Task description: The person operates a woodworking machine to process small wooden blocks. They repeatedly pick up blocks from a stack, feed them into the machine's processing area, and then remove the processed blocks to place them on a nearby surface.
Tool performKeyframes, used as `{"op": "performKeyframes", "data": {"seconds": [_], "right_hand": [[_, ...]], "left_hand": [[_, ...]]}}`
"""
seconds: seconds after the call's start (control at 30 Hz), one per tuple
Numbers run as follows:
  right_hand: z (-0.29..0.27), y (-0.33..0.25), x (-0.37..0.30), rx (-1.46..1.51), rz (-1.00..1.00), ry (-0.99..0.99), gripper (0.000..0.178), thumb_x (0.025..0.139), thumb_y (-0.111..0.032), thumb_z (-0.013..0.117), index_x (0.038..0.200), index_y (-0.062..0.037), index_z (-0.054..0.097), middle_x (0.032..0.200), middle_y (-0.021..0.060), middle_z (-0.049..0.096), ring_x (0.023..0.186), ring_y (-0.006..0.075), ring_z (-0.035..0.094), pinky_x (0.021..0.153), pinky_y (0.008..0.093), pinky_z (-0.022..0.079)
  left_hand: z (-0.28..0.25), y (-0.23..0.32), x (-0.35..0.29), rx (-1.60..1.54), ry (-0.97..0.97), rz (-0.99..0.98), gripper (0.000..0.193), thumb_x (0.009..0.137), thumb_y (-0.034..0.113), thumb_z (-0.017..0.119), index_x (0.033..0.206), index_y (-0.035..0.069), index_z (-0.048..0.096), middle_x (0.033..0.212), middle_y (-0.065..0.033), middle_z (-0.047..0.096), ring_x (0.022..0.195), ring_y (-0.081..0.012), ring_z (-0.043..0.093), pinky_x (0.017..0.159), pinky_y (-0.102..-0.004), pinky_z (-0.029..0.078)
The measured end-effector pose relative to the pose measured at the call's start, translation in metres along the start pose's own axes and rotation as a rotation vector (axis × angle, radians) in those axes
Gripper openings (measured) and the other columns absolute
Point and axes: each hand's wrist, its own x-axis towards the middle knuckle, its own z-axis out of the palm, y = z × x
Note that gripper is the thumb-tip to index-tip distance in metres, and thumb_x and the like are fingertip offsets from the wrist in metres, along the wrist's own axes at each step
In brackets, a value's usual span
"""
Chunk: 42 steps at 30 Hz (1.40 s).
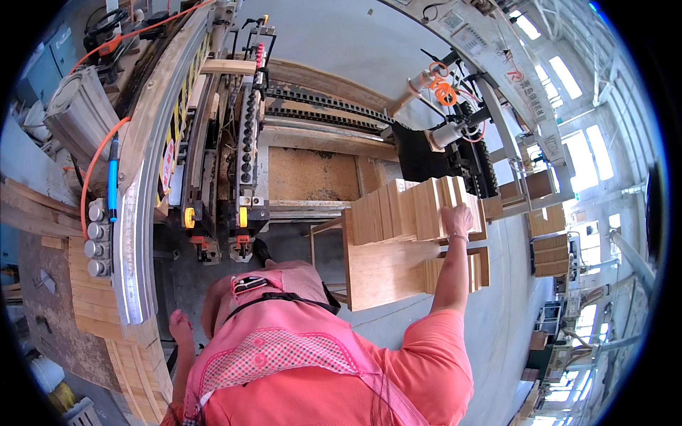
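My right hand reaches out to the right and is closed on the upper edge of a wooden board in a row of pale boards. The boards stand on edge, packed face to face, on a wooden table. A shorter group of boards sits on the near side of the same table. My left hand hangs low by my left side, its fingers loosely curled with nothing visible in them. The fingertips of my right hand are partly hidden against the boards.
A machine with clamp rails and a chain track stands ahead. One wooden strip lies across its far left. A metal beam with round knobs runs along my left. Stacked boards stand farther right.
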Motion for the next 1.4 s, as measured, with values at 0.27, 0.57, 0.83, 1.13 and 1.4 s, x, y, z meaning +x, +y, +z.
{"op": "performKeyframes", "data": {"seconds": [0.27,0.57,0.83,1.13,1.4], "right_hand": [[-0.001,-0.003,-0.005,0.024,0.032,0.058,0.036,0.067,-0.026,0.058,0.086,0.0041,0.065,0.096,0.0244,0.062,0.091,0.0353,0.061,0.081,0.0406,0.049],[0.016,0.012,0.013,-0.049,-0.050,0.157,0.044,0.065,-0.037,0.066,0.087,0.0010,0.065,0.092,0.0215,0.062,0.088,0.0350,0.060,0.078,0.0413,0.049],[-0.029,-0.156,-0.003,0.293,-0.654,0.166,0.045,0.063,-0.031,0.074,0.096,-0.0037,0.059,0.091,0.0152,0.061,0.090,0.0313,0.059,0.077,0.0404,0.047],[-0.009,-0.444,0.006,0.554,-1.332,0.154,0.034,0.067,-0.030,0.070,0.086,-0.0041,0.058,0.091,0.0135,0.059,0.093,0.0310,0.055,0.077,0.0395,0.047],[0.013,-0.626,0.020,0.522,-1.547,0.108,0.036,0.067,-0.033,0.067,0.084,-0.0024,0.060,0.088,0.0166,0.062,0.089,0.0326,0.059,0.076,0.0414,0.049]], "left_hand": [[0.002,-0.002,-0.001,0.099,0.008,-0.004,0.030,0.081,0.005,0.053,0.111,0.007,0.053,0.078,-0.0040,0.058,0.053,-0.0103,0.051,0.041,-0.0236,0.039],[0.011,0.010,-0.001,0.067,0.004,0.009,0.032,0.079,0.005,0.054,0.111,0.007,0.053,0.080,-0.0047,0.059,0.053,-0.0113,0.052,0.042,-0.0241,0.041],[0.048,0.026,0.009,-0.104,0.005,0.165,0.028,0.081,0.004,0.059,0.109,0.008,0.055,0.080,-0.0031,0.058,0.051,-0.0095,0.050,0.041,-0.0228,0.039],[0.175,0.179,-0.058,-0.273,-0.015,0.264,0.023,0.086,0.003,0.051,0.109,0.006,0.055,0.090,-0.0019,0.061,0.064,-0.0070,0.051,0.055,-0.0203,0.041],[0.245,0.240,-0.087,-0.244,0.065,0.200,0.023,0.087,0.005,0.049,0.109,0.002,0.053,0.094,-0.0023,0.061,0.069,-0.0070,0.051,0.063,-0.0206,0.043]]}}
